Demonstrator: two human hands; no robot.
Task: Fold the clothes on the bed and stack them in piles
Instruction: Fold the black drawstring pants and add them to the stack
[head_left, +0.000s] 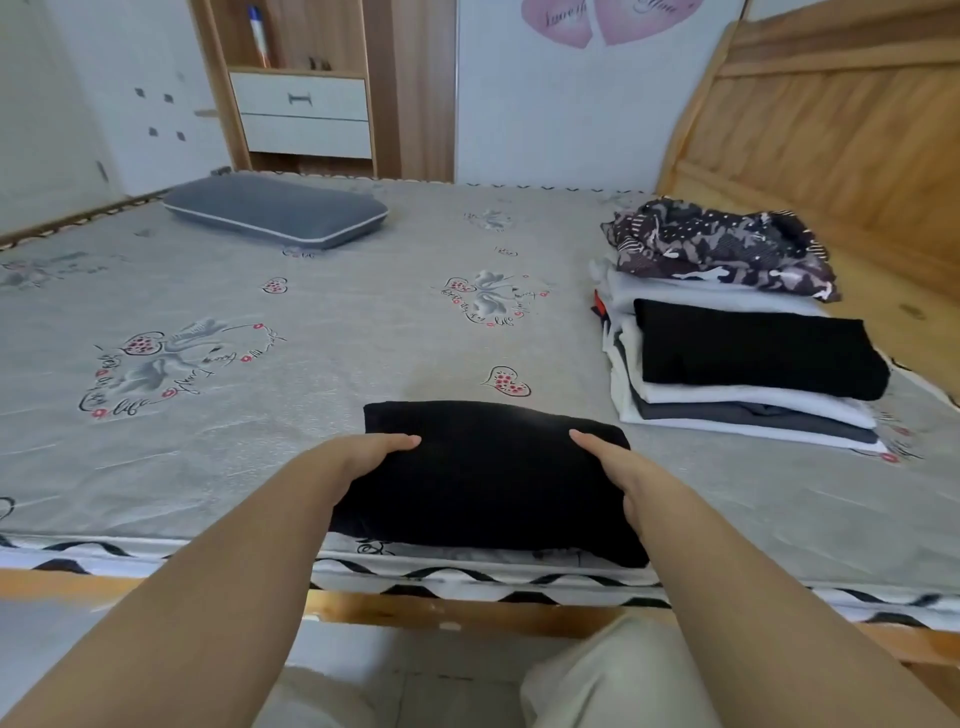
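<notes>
Lying between both hands (498, 467): black garment (488, 478)

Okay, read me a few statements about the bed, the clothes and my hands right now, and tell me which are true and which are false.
1. Both hands grip a folded black garment at the near edge of the bed. True: the left hand takes its left side, the right hand its right.
2. The stack of folded clothes sits on the left of the bed. False: it sits on the right, near the wooden headboard.
3. A black piece lies on top of the stack. True.
4. The grey pillow rests on the stack. False: it lies apart, at the far left.
5. A patterned garment lies behind the stack. True.
</notes>
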